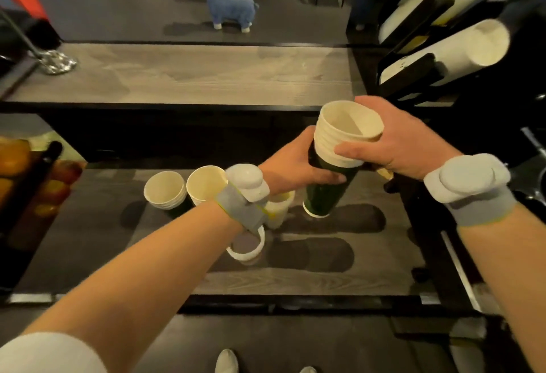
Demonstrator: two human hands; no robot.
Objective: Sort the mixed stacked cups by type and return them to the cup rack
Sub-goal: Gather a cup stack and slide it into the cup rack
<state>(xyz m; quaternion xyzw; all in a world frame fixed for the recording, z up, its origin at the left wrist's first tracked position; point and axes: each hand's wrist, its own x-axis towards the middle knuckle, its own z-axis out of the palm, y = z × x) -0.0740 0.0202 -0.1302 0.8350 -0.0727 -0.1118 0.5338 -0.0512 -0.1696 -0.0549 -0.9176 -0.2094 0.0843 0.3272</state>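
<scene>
Both hands hold one mixed stack of cups above the lower wooden counter [339, 278]. My left hand [295, 163] grips the dark green cups [323, 198] at the stack's lower part. My right hand [396, 142] is closed around the white cups [339, 139] nested at its top. On the counter stand a short stack of green cups with white insides [165, 192], a cream cup [205, 182], a pale cup [279, 207] partly hidden by my left wrist, and a white cup lying on its side [246, 247]. The cup rack [419, 47] at upper right holds long white cup columns [452, 50].
A higher wooden shelf [192, 74] runs behind the counter, with a shiny metal stand base [57, 62] at its left end. A basket of oranges and other fruit [20, 177] sits at far left. A blue and white toy llama [230, 3] stands on the floor beyond.
</scene>
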